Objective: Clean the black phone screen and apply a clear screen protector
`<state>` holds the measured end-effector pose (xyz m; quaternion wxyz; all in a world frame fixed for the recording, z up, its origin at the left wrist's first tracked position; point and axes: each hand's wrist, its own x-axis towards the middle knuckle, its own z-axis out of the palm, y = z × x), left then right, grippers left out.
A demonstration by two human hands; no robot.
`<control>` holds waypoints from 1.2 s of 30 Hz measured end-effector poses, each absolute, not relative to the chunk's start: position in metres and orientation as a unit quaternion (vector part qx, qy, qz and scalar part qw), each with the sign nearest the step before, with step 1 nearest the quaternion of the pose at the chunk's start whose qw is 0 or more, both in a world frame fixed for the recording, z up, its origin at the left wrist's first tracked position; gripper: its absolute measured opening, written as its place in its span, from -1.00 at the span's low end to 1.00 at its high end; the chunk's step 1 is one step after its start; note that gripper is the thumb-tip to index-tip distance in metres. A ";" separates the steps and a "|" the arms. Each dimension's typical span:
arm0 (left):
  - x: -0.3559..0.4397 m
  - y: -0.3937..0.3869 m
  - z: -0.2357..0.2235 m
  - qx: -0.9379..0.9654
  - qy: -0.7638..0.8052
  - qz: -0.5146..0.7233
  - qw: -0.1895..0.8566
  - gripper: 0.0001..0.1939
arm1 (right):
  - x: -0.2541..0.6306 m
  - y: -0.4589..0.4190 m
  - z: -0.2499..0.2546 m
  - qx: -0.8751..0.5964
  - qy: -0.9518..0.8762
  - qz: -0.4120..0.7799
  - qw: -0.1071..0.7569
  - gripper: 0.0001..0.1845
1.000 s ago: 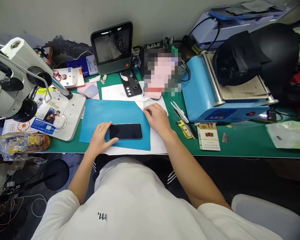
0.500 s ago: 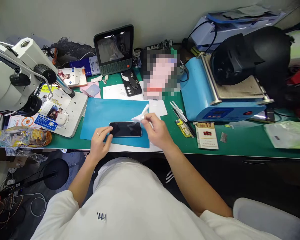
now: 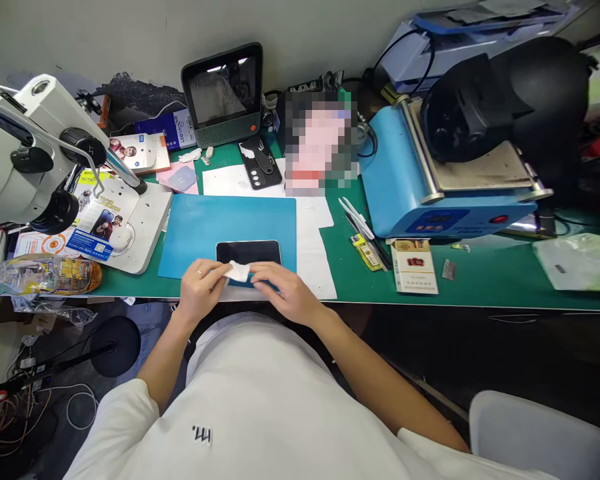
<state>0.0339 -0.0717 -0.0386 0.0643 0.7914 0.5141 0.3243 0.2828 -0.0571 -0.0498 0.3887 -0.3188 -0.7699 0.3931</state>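
Note:
A small white tissue (image 3: 239,271) is stretched between my two hands, just in front of a smartphone. My left hand (image 3: 200,287) pinches its left end, and a ring shows on one finger. The fingertips of my right hand (image 3: 285,290) are closed on its right end. The smartphone (image 3: 249,251) lies screen up with a dark display on the blue mat (image 3: 220,217). My hands and the tissue cover part of its near edge.
A microscope (image 3: 45,160) and a bottle (image 3: 50,273) stand at the left. A smart display (image 3: 223,93) and a phone back cover (image 3: 260,163) are behind the mat. Right of it lie tweezers (image 3: 357,219), a cigarette box (image 3: 414,267) and a blue machine (image 3: 430,200).
My right hand has brought the tissue down and left, off the phone's right end. My left hand has left the phone and now grips the tissue too.

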 end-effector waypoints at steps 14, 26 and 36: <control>0.034 -0.057 -0.040 0.836 0.496 0.223 0.070 -0.67 | 0.324 -0.030 -0.073 -0.477 -0.730 0.250 0.420 -0.73; 0.061 -0.065 -0.035 0.884 0.430 0.148 0.108 -0.57 | 0.324 -0.028 -0.075 -0.474 -0.737 0.243 0.415 -0.74; 0.027 -0.070 -0.034 0.836 0.521 0.162 0.056 -0.57 | 0.325 -0.028 -0.075 -0.479 -0.745 0.252 0.390 -0.72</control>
